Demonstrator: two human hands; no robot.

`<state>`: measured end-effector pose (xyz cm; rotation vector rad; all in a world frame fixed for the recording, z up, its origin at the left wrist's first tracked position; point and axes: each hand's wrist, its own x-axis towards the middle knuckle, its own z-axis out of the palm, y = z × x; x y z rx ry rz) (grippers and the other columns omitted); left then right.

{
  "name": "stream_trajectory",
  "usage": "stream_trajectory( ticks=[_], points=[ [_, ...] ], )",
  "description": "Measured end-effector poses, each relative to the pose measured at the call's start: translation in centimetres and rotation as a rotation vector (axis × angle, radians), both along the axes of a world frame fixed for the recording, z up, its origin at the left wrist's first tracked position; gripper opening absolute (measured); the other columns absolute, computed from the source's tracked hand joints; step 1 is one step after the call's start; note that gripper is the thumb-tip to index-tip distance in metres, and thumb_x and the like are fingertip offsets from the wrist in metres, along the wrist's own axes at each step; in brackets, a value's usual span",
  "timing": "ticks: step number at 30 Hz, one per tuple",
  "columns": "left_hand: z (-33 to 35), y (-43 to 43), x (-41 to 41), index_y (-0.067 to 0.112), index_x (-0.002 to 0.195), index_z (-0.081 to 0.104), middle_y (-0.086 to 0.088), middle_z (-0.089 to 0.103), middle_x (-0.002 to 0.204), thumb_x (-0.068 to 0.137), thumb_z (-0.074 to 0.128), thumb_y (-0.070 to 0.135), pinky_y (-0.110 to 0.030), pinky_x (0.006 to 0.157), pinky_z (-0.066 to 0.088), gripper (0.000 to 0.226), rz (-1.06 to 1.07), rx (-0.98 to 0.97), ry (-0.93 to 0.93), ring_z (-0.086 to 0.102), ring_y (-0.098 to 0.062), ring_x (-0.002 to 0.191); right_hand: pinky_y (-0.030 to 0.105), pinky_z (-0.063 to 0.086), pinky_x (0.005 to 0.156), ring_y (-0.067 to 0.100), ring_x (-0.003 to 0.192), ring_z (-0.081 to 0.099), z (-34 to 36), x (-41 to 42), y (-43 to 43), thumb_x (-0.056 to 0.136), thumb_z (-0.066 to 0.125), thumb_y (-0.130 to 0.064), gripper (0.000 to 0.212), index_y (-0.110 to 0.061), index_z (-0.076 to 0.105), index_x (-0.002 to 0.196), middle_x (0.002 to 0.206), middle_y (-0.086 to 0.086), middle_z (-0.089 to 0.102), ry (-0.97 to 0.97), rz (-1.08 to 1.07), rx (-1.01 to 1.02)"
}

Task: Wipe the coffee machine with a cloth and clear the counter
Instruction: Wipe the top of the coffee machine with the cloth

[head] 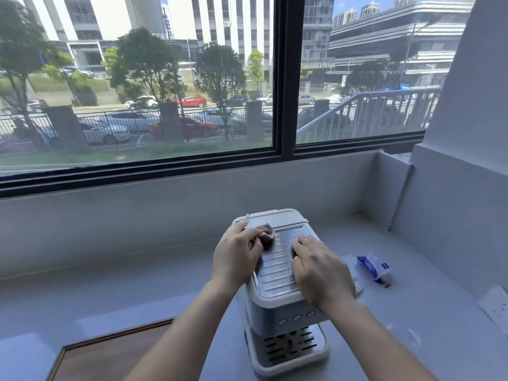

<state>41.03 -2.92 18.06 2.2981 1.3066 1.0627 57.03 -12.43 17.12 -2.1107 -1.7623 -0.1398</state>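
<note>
A white coffee machine [277,273] stands on the pale counter [165,284], its ribbed metal top facing me. My left hand [237,257] rests on the top's left side with its fingers closed on a small dark brownish cloth [266,235] near the back left corner. Along the right side of the ribbed top lies my right hand [320,270], palm down, fingers together and pointing toward the window; a dark bit shows under its fingertips, and I cannot tell what it is.
A torn blue and white wrapper [373,266] lies on the counter right of the machine, with small scraps [358,290] near it. A dark wooden tray [110,353] sits at the front left. A white wall socket plate [494,305] is at the right. A window ledge runs behind.
</note>
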Motion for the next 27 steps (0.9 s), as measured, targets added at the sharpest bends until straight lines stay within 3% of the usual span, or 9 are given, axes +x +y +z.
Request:
stream_trajectory(
  ticks=[2,6,8,12,15,19,21,24,27],
  points=[
    [0.0,1.3,0.5,0.03,0.105,0.075,0.007,0.059,0.135,0.086,0.058,0.017,-0.021,0.092,0.04,0.028,0.025,-0.034,0.011,0.049,-0.01,0.129,0.028,0.028,0.115,0.013,0.141,0.038,0.0,0.1,0.0,0.096,0.029,-0.032,0.043,-0.023,0.058,0.127,0.151,0.0,0.048,0.02,-0.011,0.009],
    [-0.3,0.8,0.3,0.026,0.092,0.076,0.012,0.068,0.103,0.083,0.061,0.014,-0.023,0.077,0.042,0.021,-0.003,-0.013,-0.055,0.055,-0.013,0.119,0.03,0.031,0.115,0.013,0.141,0.038,0.1,-0.2,0.1,0.099,0.035,-0.041,0.037,-0.027,0.06,0.124,0.15,-0.004,0.048,0.034,-0.041,0.017],
    [-0.4,-0.4,-0.1,0.028,0.092,0.076,0.014,0.067,0.1,0.083,0.063,0.014,-0.022,0.074,0.039,0.021,-0.022,-0.023,-0.07,0.058,-0.013,0.109,0.029,0.031,0.113,0.012,0.141,0.038,0.2,-0.2,0.1,0.099,0.036,-0.041,0.038,-0.029,0.059,0.126,0.15,-0.006,0.048,0.048,-0.051,0.019],
    [-1.1,-4.5,-1.3,0.028,0.094,0.075,0.018,0.066,0.105,0.083,0.066,0.014,-0.024,0.083,0.046,0.02,-0.136,0.037,-0.091,0.058,-0.011,0.112,0.027,0.029,0.113,0.012,0.14,0.039,0.0,-0.1,0.1,0.1,0.038,-0.035,0.039,-0.026,0.058,0.132,0.149,-0.004,0.049,0.055,-0.04,0.034],
    [-2.3,-8.2,-2.5,0.031,0.094,0.072,0.02,0.065,0.108,0.084,0.063,0.018,-0.025,0.093,0.049,0.018,-0.172,0.118,-0.149,0.056,-0.007,0.12,0.029,0.035,0.109,0.013,0.135,0.044,-0.1,-0.1,0.2,0.101,0.037,-0.031,0.035,-0.022,0.063,0.124,0.142,-0.003,0.056,0.068,-0.032,0.084],
    [-3.8,-11.5,-1.8,0.025,0.095,0.07,0.005,0.067,0.11,0.086,0.059,0.022,-0.039,0.102,0.048,0.014,-0.244,0.367,-0.02,0.058,-0.025,0.121,0.03,0.036,0.108,0.013,0.136,0.044,-0.4,0.4,0.4,0.102,0.036,-0.033,0.035,-0.025,0.063,0.122,0.141,-0.003,0.057,0.12,-0.014,0.101],
    [-3.5,-11.3,-0.9,0.022,0.095,0.07,0.002,0.067,0.1,0.087,0.06,0.02,-0.04,0.097,0.05,0.013,-0.225,0.392,0.037,0.062,-0.026,0.109,0.028,0.034,0.107,0.012,0.136,0.043,-0.5,0.7,0.5,0.102,0.037,-0.033,0.034,-0.024,0.062,0.123,0.142,-0.003,0.057,0.15,-0.011,0.1],
    [-1.7,-10.5,0.0,0.027,0.093,0.071,0.006,0.064,0.089,0.087,0.055,0.025,-0.033,0.072,0.052,0.016,-0.066,0.228,0.026,0.061,-0.019,0.09,0.027,0.038,0.096,0.01,0.128,0.048,-0.1,0.9,0.5,0.101,0.039,-0.034,0.033,-0.025,0.062,0.122,0.132,-0.008,0.062,0.265,-0.011,0.133],
    [-0.9,-11.0,1.8,0.028,0.092,0.07,0.007,0.062,0.087,0.089,0.048,0.031,-0.033,0.066,0.047,0.022,0.062,0.135,0.12,0.059,-0.019,0.084,0.025,0.035,0.09,0.006,0.126,0.047,0.4,1.3,0.2,0.099,0.036,-0.041,0.038,-0.033,0.06,0.127,0.134,-0.016,0.06,0.414,0.023,0.092]
  ],
)
